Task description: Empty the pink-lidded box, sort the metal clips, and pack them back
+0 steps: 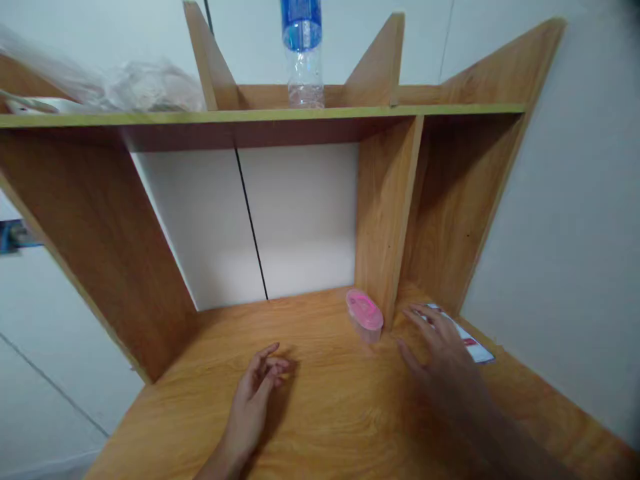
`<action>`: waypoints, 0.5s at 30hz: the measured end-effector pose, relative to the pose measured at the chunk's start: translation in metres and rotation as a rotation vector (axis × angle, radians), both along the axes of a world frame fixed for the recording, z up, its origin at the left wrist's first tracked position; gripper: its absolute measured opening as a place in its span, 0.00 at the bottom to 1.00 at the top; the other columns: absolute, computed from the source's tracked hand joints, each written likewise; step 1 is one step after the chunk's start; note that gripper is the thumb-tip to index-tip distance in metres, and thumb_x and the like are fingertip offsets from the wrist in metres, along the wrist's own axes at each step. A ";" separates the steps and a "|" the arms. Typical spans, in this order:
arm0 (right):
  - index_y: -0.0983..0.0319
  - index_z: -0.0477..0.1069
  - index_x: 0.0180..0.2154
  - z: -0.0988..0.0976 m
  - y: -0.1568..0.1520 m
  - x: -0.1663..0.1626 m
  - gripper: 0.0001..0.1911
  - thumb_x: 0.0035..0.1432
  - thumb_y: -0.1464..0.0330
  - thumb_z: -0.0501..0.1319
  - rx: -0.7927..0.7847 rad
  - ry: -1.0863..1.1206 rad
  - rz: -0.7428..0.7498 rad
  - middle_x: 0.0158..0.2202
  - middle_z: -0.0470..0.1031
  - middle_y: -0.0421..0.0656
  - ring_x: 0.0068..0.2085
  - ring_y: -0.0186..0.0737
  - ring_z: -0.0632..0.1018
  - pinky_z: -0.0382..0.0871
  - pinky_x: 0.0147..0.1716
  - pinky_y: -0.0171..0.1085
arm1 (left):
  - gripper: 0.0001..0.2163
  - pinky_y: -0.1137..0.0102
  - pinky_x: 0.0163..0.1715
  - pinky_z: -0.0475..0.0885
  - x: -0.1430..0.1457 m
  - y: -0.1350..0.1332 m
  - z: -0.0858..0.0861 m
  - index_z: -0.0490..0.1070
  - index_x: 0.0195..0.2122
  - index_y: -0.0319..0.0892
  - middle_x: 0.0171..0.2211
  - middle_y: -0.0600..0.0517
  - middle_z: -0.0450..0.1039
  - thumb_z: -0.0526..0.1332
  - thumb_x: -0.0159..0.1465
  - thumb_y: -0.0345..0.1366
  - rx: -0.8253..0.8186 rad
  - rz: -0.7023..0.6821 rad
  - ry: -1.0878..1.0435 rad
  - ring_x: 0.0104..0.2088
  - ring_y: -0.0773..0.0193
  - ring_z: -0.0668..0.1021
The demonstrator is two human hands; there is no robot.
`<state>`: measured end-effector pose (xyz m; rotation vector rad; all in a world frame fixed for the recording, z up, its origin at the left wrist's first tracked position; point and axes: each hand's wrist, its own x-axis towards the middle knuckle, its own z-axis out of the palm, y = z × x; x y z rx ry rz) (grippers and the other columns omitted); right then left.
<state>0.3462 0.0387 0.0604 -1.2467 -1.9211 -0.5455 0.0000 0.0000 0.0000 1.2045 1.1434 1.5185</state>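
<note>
My left hand (257,390) rests on the wooden desk (325,413), fingers loosely curled and apart, holding nothing. My right hand (440,343) lies further right with its fingers stretched out flat, motion-blurred, over a white card with red print (473,343) in the narrow right compartment. A small container with a pink lid (365,313) stands on the desk between my hands, just left of my right fingertips and against the vertical divider (385,220).
A clear water bottle with a blue label (303,53) stands on the upper shelf (260,117). Crumpled clear plastic (140,87) lies on the shelf's left. Wooden side panels wall in the desk; white wall behind and to the right.
</note>
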 end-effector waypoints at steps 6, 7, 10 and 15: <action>0.71 0.61 0.63 -0.005 0.033 -0.084 0.32 0.57 0.75 0.60 -0.104 -0.112 0.043 0.63 0.64 0.59 0.64 0.59 0.64 0.61 0.64 0.55 | 0.25 0.67 0.39 0.72 -0.004 0.000 -0.003 0.70 0.54 0.40 0.38 0.45 0.78 0.67 0.61 0.50 0.011 0.010 0.002 0.40 0.58 0.78; 0.71 0.64 0.62 -0.010 0.039 -0.090 0.29 0.58 0.75 0.59 -0.095 -0.122 0.049 0.63 0.65 0.59 0.65 0.60 0.63 0.60 0.64 0.56 | 0.25 0.68 0.39 0.72 -0.005 0.000 -0.004 0.70 0.54 0.40 0.38 0.45 0.78 0.67 0.61 0.50 0.012 0.009 0.010 0.39 0.58 0.78; 0.65 0.71 0.56 -0.025 0.048 -0.101 0.22 0.60 0.75 0.57 -0.093 -0.162 0.232 0.61 0.68 0.54 0.65 0.56 0.64 0.57 0.65 0.56 | 0.24 0.68 0.38 0.71 -0.006 0.000 -0.005 0.69 0.54 0.39 0.37 0.46 0.77 0.65 0.63 0.50 0.021 -0.002 0.051 0.36 0.60 0.77; 0.59 0.74 0.50 -0.039 0.033 -0.107 0.18 0.58 0.73 0.58 -0.351 -0.161 0.669 0.51 0.76 0.46 0.51 0.41 0.76 0.70 0.51 0.39 | 0.18 0.71 0.34 0.68 -0.006 -0.005 0.002 0.74 0.43 0.38 0.29 0.51 0.72 0.60 0.66 0.50 0.000 -0.004 0.280 0.31 0.63 0.73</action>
